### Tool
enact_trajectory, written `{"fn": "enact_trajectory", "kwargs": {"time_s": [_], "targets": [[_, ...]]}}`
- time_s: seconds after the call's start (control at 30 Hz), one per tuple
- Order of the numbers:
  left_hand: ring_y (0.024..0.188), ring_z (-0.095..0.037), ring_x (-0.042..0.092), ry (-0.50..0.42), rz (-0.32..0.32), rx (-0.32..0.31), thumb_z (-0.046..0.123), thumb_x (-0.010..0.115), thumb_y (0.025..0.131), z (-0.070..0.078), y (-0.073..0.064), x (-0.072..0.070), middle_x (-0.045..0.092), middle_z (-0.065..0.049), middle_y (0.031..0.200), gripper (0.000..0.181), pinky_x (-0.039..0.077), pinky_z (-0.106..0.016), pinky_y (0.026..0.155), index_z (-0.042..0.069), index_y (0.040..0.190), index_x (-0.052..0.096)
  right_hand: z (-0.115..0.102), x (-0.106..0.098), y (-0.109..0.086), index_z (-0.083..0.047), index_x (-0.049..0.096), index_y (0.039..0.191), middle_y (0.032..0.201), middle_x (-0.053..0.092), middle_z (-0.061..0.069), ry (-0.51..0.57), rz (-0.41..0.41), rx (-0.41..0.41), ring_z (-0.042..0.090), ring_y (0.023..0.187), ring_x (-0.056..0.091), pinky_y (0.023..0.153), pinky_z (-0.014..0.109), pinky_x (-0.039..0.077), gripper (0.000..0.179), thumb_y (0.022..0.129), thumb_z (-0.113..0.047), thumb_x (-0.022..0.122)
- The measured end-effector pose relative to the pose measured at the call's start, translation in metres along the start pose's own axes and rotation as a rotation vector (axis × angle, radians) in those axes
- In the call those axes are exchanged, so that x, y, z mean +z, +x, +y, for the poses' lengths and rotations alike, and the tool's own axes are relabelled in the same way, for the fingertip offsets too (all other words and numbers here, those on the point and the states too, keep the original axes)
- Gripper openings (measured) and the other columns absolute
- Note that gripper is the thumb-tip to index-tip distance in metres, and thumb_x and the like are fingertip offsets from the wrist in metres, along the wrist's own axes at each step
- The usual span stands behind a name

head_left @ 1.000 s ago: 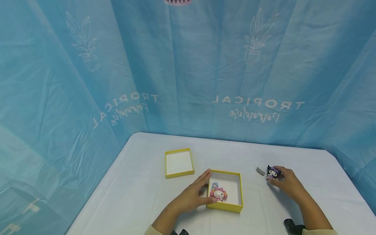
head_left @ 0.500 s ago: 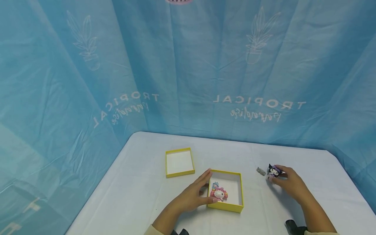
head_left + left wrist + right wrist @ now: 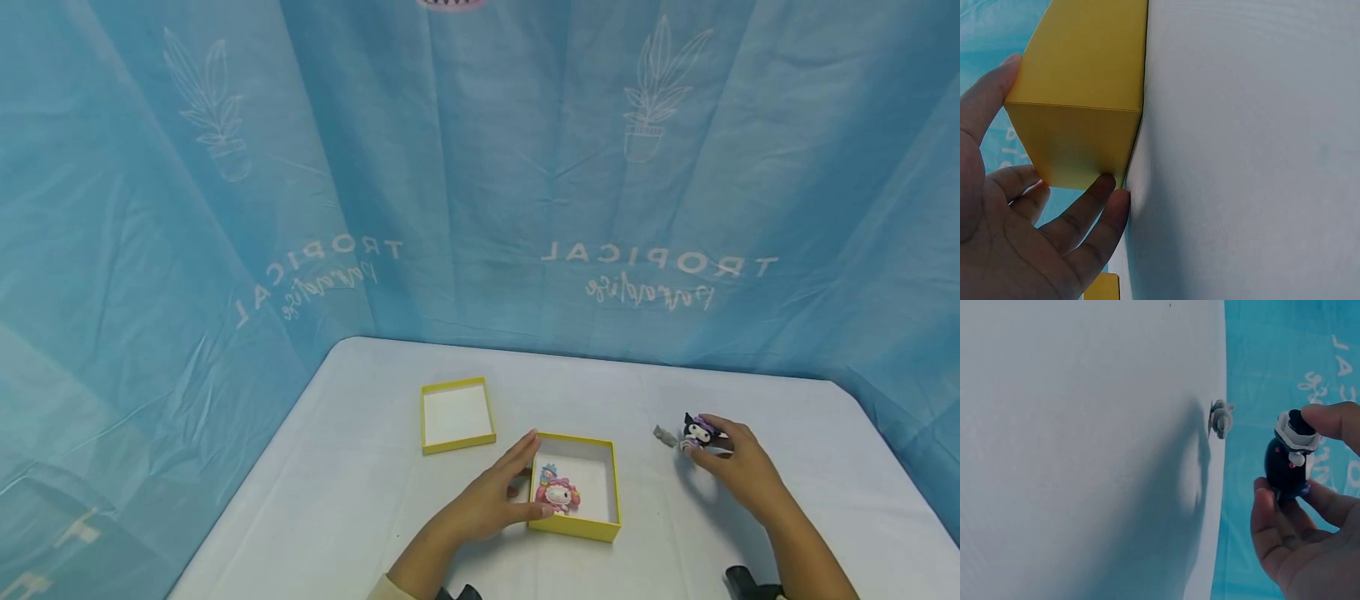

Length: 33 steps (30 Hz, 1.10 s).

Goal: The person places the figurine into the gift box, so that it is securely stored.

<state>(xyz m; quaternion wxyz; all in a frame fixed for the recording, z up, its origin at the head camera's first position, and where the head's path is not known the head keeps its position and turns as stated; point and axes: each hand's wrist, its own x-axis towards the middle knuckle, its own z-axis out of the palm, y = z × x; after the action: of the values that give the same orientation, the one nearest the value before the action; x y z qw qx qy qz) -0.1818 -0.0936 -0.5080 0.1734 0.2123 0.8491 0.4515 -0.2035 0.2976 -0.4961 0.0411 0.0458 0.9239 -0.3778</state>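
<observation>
A yellow box (image 3: pixel 576 528) with a white inside stands uncovered on the table. My left hand (image 3: pixel 491 497) holds its left side, with the thumb at the near rim and the index finger at the far corner; in the left wrist view, fingertips touch the yellow wall. Inside lies a pink figurine (image 3: pixel 558 495), a small blue part beside it. My right hand (image 3: pixel 742 467) pinches a black, white and purple figurine (image 3: pixel 697 432) between thumb and fingers. The right wrist view shows this figurine (image 3: pixel 1286 464) raised off the table, its underside partly turned to the camera.
A small grey figurine (image 3: pixel 664 436) lies on the table just left of the right hand. The shallow yellow lid (image 3: pixel 457 417) rests inside up, behind and left of the box. White cloth covers the table (image 3: pixel 360 467); a blue printed curtain (image 3: pixel 495 208) hangs behind.
My right hand has raised the black and purple figurine slightly, and its shadow has spread on the cloth. The left hand and the box stay in place.
</observation>
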Motion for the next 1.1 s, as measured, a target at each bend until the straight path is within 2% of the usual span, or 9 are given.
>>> {"fn": "enact_trajectory", "kwargs": {"time_s": [0.27, 0.37, 0.5, 0.6, 0.7, 0.8, 0.9, 1.0, 1.1], "targets": [[0.154, -0.018, 0.03, -0.013, 0.002, 0.006, 0.048, 0.076, 0.088, 0.002, -0.001, 0.0, 0.005, 0.029, 0.167, 0.094, 0.049, -0.037, 0.112, 0.034, 0.162, 0.019, -0.006, 0.002, -0.006, -0.006, 0.038, 0.154, 0.147, 0.04, 0.029, 0.032, 0.049, -0.068, 0.045, 0.126, 0.054, 0.097, 0.057, 0.055, 0.074, 0.095, -0.038, 0.07], [0.154, -0.018, 0.03, -0.012, 0.007, 0.002, 0.049, 0.076, 0.088, 0.002, -0.001, 0.0, 0.006, 0.028, 0.167, 0.094, 0.049, -0.037, 0.112, 0.034, 0.162, 0.02, -0.008, 0.002, -0.007, -0.01, 0.04, 0.154, 0.147, 0.041, 0.027, 0.041, 0.055, -0.079, 0.044, 0.126, 0.055, 0.095, 0.054, 0.056, 0.071, 0.095, -0.038, 0.07], [0.154, -0.016, 0.029, -0.004, 0.008, -0.009, 0.051, 0.076, 0.087, 0.003, -0.002, 0.0, 0.005, 0.031, 0.166, 0.095, 0.049, -0.035, 0.112, 0.036, 0.162, 0.02, -0.01, 0.001, -0.009, -0.015, 0.042, 0.153, 0.148, 0.041, 0.026, 0.045, 0.064, -0.103, 0.043, 0.126, 0.056, 0.087, 0.033, 0.058, 0.068, 0.095, -0.036, 0.071], [0.153, -0.014, 0.03, -0.005, 0.009, -0.017, 0.05, 0.076, 0.087, 0.003, -0.002, 0.0, 0.005, 0.033, 0.165, 0.094, 0.049, -0.034, 0.112, 0.037, 0.162, 0.02, -0.013, 0.0, -0.01, -0.015, 0.043, 0.152, 0.147, 0.041, 0.025, 0.045, 0.072, -0.124, 0.042, 0.126, 0.056, 0.08, 0.014, 0.051, 0.066, 0.095, -0.035, 0.071], [0.153, -0.015, 0.03, -0.008, 0.01, -0.014, 0.047, 0.077, 0.088, 0.003, -0.002, 0.0, 0.005, 0.033, 0.165, 0.094, 0.049, -0.034, 0.112, 0.037, 0.162, 0.02, -0.016, 0.0, -0.012, -0.014, 0.043, 0.152, 0.147, 0.041, 0.024, 0.05, 0.078, -0.138, 0.042, 0.126, 0.056, 0.078, 0.007, 0.047, 0.066, 0.095, -0.033, 0.071], [0.154, -0.016, 0.03, -0.009, 0.008, -0.018, 0.049, 0.076, 0.087, 0.004, -0.002, 0.0, 0.005, 0.032, 0.165, 0.094, 0.049, -0.034, 0.112, 0.038, 0.162, 0.019, -0.019, 0.002, -0.013, -0.011, 0.042, 0.153, 0.148, 0.041, 0.024, 0.048, 0.078, -0.136, 0.041, 0.126, 0.056, 0.084, 0.015, 0.053, 0.069, 0.095, -0.033, 0.072], [0.154, -0.017, 0.03, -0.012, 0.008, -0.016, 0.049, 0.076, 0.087, 0.004, -0.002, 0.0, 0.006, 0.031, 0.166, 0.094, 0.05, -0.035, 0.112, 0.037, 0.162, 0.019, -0.022, 0.005, -0.014, -0.01, 0.04, 0.154, 0.15, 0.041, 0.024, 0.051, 0.067, -0.107, 0.04, 0.125, 0.056, 0.092, 0.034, 0.06, 0.074, 0.094, -0.037, 0.073], [0.154, -0.017, 0.03, -0.009, 0.011, -0.006, 0.048, 0.076, 0.088, 0.004, -0.003, 0.0, 0.006, 0.029, 0.167, 0.094, 0.05, -0.035, 0.111, 0.036, 0.162, 0.02, -0.026, 0.007, -0.014, -0.012, 0.039, 0.155, 0.151, 0.041, 0.023, 0.06, 0.052, -0.073, 0.041, 0.124, 0.057, 0.095, 0.049, 0.059, 0.077, 0.093, -0.041, 0.073], [0.153, -0.016, 0.03, -0.006, 0.011, -0.007, 0.048, 0.076, 0.088, 0.004, -0.002, -0.001, 0.006, 0.03, 0.166, 0.094, 0.049, -0.035, 0.112, 0.036, 0.162, 0.02, -0.028, 0.009, -0.015, -0.012, 0.038, 0.156, 0.15, 0.041, 0.023, 0.07, 0.048, -0.067, 0.042, 0.125, 0.057, 0.096, 0.053, 0.058, 0.081, 0.091, -0.047, 0.073]]}}
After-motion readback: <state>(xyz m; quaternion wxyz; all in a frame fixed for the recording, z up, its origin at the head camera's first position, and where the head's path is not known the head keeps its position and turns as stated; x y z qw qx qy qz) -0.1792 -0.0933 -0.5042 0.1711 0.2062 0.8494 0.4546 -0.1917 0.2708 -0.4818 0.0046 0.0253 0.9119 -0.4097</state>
